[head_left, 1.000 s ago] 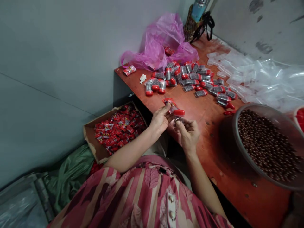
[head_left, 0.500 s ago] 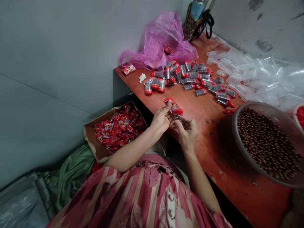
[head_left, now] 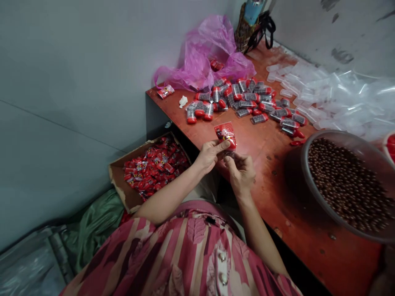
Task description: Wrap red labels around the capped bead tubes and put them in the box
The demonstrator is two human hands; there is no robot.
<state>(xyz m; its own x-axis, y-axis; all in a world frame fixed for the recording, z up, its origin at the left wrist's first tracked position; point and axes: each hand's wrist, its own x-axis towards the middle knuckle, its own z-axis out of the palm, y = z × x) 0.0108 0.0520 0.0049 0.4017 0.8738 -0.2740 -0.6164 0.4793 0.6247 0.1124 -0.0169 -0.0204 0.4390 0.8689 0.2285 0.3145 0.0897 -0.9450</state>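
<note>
Over the table edge, my left hand [head_left: 210,156] pinches a red printed plastic sleeve [head_left: 226,130], its thumb pressed on the front. The sleeve stands up around or against the top of a small clear tube [head_left: 230,153] of dark beads; which of the two I cannot tell. My right hand [head_left: 242,172] closes on the tube's lower end with thumb and fingers, covering part of it. Beyond both hands lies a pile of similar filled tubes [head_left: 243,112] with red caps.
A cardboard box [head_left: 116,176] of red wrapped pieces stands left, below the red table [head_left: 265,139]. On the table are a pink plastic bag [head_left: 200,53], one wrapped piece [head_left: 166,91], many clear empty tubes [head_left: 339,98] and a large tub [head_left: 304,164] of brown beads.
The sleeve has swung upright over the tube and now hides the red cap seen before. My left thumb has slid right and down onto the sleeve's front; my right hand has barely moved.
</note>
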